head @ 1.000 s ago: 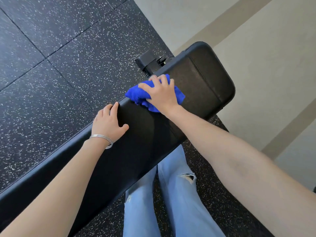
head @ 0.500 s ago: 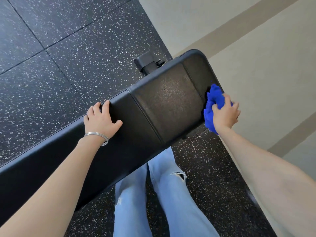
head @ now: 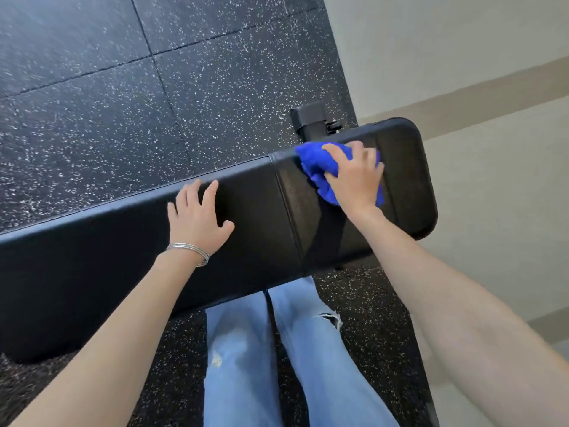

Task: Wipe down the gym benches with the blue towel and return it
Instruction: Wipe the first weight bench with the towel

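A long black padded gym bench (head: 252, 217) runs across the view from lower left to upper right. My right hand (head: 355, 177) presses a bunched blue towel (head: 317, 164) flat onto the short end pad, close to the far edge. My left hand (head: 198, 215) rests palm down on the long pad, fingers spread, holding nothing. A silver bracelet sits on that wrist. Part of the towel is hidden under my right palm.
The bench's black metal frame end (head: 309, 121) sticks out beyond the far edge. Speckled black rubber floor tiles (head: 123, 87) lie beyond the bench, and a beige wall (head: 477, 72) stands right of its end. My legs in light blue jeans (head: 271, 359) are under the near side.
My right hand has swept the towel from the bench's right end back onto the top of the end pad, near the far edge. My left hand stays planted on the long pad.
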Motion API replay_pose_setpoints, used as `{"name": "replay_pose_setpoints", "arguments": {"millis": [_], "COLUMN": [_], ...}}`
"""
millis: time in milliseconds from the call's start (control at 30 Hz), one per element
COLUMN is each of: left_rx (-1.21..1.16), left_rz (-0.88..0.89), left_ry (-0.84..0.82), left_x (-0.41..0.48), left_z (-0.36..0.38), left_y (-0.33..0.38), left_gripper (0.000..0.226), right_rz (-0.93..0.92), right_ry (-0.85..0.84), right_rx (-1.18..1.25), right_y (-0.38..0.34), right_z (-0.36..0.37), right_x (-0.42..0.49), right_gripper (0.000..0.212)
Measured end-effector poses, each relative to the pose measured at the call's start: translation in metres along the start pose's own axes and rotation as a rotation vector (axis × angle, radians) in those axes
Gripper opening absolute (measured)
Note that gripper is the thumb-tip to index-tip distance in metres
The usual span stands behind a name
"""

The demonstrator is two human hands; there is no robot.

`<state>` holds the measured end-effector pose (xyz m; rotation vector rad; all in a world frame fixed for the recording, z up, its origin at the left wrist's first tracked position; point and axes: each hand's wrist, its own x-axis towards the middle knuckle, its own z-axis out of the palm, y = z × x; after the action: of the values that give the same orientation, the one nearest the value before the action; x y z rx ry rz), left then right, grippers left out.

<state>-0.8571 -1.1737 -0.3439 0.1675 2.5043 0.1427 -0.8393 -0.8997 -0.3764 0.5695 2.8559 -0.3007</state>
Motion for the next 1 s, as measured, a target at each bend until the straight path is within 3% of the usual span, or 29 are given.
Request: {"name": "replay_pose_setpoints", "arguments": {"millis": [100, 233, 433, 567, 733, 867, 1000], "left_rx": [0.002, -0.051, -0.008, 0.014, 0.017, 0.014, -0.018], "left_rz": [-0.035, -0.054, -0.006, -0.038, -0.146, -0.196, -0.245], "left_ry": [-0.02, -0.035, -0.056, 0.022, 0.082, 0.079, 0.101], "left_x": [-0.017, -0.041, -0.085, -0.112, -0.147, -0.172, -0.193], "left_z": [0.008, 0.021, 0.039, 0.045, 0.056, 0.073, 0.088], "left_y": [-0.011, -0.018, -0.037, -0.083, -0.138, -0.182, -0.222], "left_gripper": [0.079, 0.077, 0.076, 0.074, 0.075, 0.078, 0.082], "right_rz": [0.369, 0.469, -0.042, 0.029, 0.333, 0.161, -0.21], "right_ry": [0.077, -0.011, -0.112, -0.033, 0.039, -0.051, -0.077], "right_rx": [0.079, 0.112, 0.03, -0.012, 0.089, 0.013, -0.061], "right_y": [0.034, 0.022, -0.085, -0.089, -0.113, -0.171, -0.247], "right_z": [-0.003, 0.009, 0.027, 0.024, 0.05, 0.079, 0.093], "right_x": [-0.022, -0.082, -0.087, -0.046, -0.127, -0.208, -0.217], "right_gripper": [0.044, 0.045, 0.04, 0.038, 0.041, 0.044, 0.037]}}
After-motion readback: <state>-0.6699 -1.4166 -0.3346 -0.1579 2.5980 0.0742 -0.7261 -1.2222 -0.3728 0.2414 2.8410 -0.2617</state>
